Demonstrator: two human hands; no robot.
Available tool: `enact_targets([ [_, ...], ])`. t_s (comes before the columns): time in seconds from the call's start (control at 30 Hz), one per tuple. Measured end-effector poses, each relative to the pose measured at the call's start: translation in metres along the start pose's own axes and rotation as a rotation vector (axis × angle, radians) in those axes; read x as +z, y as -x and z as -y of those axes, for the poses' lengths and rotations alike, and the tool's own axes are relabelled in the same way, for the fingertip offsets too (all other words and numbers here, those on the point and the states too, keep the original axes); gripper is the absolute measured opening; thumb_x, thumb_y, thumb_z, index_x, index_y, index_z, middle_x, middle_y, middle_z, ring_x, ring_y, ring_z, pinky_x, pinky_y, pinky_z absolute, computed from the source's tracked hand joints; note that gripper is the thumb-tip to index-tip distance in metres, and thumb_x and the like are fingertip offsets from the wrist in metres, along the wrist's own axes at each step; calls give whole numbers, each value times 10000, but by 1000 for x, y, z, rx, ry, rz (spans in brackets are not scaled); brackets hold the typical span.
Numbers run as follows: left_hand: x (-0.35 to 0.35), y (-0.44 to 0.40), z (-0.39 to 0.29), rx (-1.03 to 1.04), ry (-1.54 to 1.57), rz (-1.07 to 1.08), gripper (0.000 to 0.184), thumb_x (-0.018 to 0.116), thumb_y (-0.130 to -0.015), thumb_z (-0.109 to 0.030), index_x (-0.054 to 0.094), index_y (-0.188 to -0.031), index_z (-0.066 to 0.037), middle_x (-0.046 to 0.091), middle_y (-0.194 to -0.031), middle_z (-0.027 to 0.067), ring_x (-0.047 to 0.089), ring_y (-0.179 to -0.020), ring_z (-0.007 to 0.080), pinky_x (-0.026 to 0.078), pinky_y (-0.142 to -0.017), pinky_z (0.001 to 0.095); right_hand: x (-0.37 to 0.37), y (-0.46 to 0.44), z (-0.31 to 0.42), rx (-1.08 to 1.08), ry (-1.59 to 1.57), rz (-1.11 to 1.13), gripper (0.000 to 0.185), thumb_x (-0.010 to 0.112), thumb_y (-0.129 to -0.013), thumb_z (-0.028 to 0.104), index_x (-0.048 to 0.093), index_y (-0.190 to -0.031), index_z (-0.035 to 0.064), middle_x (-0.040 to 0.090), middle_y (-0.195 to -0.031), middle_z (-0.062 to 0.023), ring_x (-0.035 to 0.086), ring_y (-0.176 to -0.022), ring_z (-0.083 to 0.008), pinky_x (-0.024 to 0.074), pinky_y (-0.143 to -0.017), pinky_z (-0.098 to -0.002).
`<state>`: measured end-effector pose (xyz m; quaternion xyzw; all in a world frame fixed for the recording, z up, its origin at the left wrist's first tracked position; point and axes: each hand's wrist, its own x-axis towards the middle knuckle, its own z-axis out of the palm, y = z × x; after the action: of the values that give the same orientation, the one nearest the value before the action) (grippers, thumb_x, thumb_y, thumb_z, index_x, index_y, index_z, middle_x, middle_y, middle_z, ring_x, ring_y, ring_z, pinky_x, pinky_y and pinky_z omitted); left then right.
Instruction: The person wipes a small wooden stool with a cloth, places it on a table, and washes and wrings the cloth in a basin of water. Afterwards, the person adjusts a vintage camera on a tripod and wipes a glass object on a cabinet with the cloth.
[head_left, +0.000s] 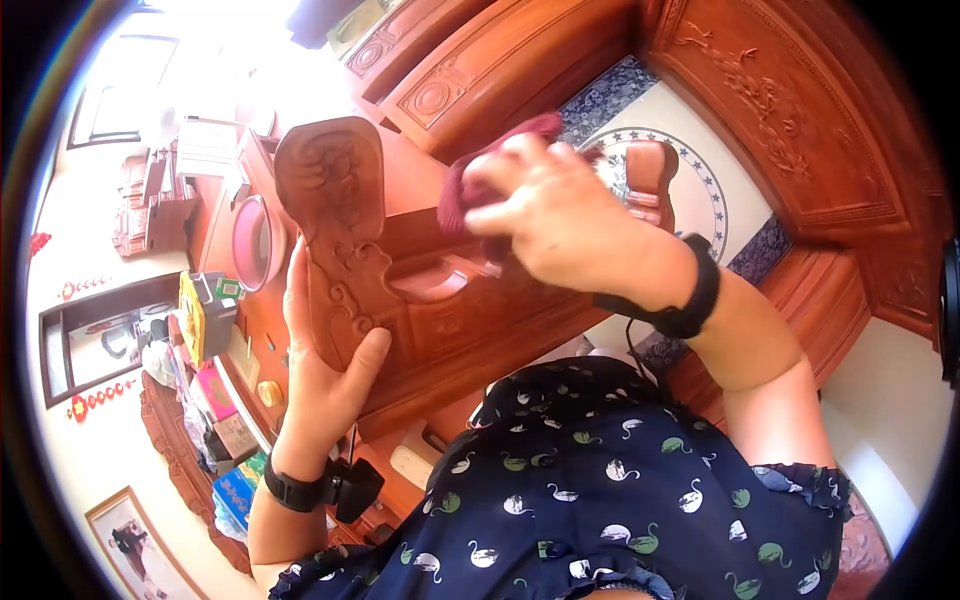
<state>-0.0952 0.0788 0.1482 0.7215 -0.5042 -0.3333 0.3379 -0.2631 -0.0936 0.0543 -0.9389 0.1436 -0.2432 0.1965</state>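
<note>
My right hand (580, 225) is closed round a bunched dark red cloth (462, 195), held above a reddish-brown carved wooden furniture piece (340, 235). A blur on the fingers and cloth hides whether the cloth touches the wood. My left hand (325, 390) grips the near edge of that piece, its thumb across the carved face and its fingers along the left side. The piece has a rounded, carved top panel and a long body reaching right; its full shape is partly hidden. Both wrists wear black straps, the left one with a small black box (355, 487).
Large carved wooden seats (790, 120) stand along the far and right sides. A patterned round floor inlay (715, 190) shows between them. To the left are a pink-rimmed basin (258, 245), a yellow box (192, 318), a tape roll (270, 393) and assorted packages.
</note>
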Motion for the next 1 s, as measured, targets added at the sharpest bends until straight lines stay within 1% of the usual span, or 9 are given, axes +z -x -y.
enact_targets([
  [0.07, 1, 1, -3, -33, -19, -10, 821, 504, -785, 64, 2, -1423, -67, 292, -1384, 170, 345, -1263, 240, 270, -1042, 353, 6, -11, 12, -114, 52, 388, 223, 587, -697, 120, 676, -896, 168, 518, -1106, -33, 424, -1078, -243, 379, -821, -390],
  [0.17, 2, 4, 0, -66, 67, -52, 821, 519, -781, 55, 18, -1421, -57, 287, -1387, 166, 341, -1266, 243, 264, -1046, 353, 6, -1, 4, -171, -33, 313, 179, 562, -739, 172, 694, -860, 180, 527, -1084, -19, 420, -1095, -239, 365, -845, -388],
  [0.23, 2, 5, 1, -48, 39, -48, 824, 541, -774, 44, 37, -1420, -46, 257, -1401, 167, 325, -1274, 248, 264, -1046, 353, 4, 11, 7, -257, 99, 71, 183, 555, -733, 178, 691, -840, 119, 518, -1096, -23, 413, -1094, -246, 358, -844, -395],
  [0.37, 3, 10, 4, -46, -52, -61, 827, 566, -764, 31, 63, -1417, -34, 219, -1416, 171, 292, -1290, 254, 255, -1051, 356, -23, 27, 22, -315, 257, 133, 263, 546, -709, 201, 670, -873, 38, 493, -1102, -33, 406, -1080, -262, 354, -824, -403],
  [0.5, 2, 9, 4, -70, 38, -67, 837, 589, -751, 11, 77, -1413, -20, 193, -1424, 176, 249, -1311, 263, 225, -1064, 361, -19, 24, 24, -282, 297, 120, 257, 538, -722, 208, 675, -880, 59, 501, -1071, -26, 411, -1070, -253, 354, -804, -387],
  [0.63, 0, 13, 4, -33, -185, -37, 845, 593, -746, -1, 74, -1413, -15, 191, -1425, 175, 239, -1317, 269, 210, -1070, 361, 7, 3, 10, -397, 282, 189, 192, 560, -712, 223, 697, -807, 129, 514, -1057, 8, 391, -1098, -237, 340, -806, -388],
  [0.8, 1, 15, 5, -53, -42, -63, 840, 583, -745, 8, 73, -1413, -20, 200, -1420, 176, 248, -1313, 266, 216, -1068, 362, -30, 12, 16, -606, 235, 180, 170, 576, -683, 229, 693, -721, 112, 519, -1074, 3, 399, -1096, -263, 347, -830, -425],
  [0.9, 0, 15, 6, -64, 1, -63, 840, 569, -749, 21, 61, -1416, -33, 218, -1415, 175, 274, -1302, 259, 233, -1061, 361, -29, 18, 4, -431, -28, 101, 127, 593, -671, 182, 663, -730, 93, 542, -1024, -13, 458, -1035, -247, 404, -762, -361],
  [1.0, -1, 14, 6, -77, 57, -61, 839, 550, -755, 38, 47, -1420, -47, 242, -1408, 174, 307, -1286, 254, 254, -1052, 357, -36, 14, -14, -206, 68, 73, 170, 568, -700, 115, 639, -854, 104, 552, -1054, -20, 485, -1008, -241, 412, -793, -366],
])
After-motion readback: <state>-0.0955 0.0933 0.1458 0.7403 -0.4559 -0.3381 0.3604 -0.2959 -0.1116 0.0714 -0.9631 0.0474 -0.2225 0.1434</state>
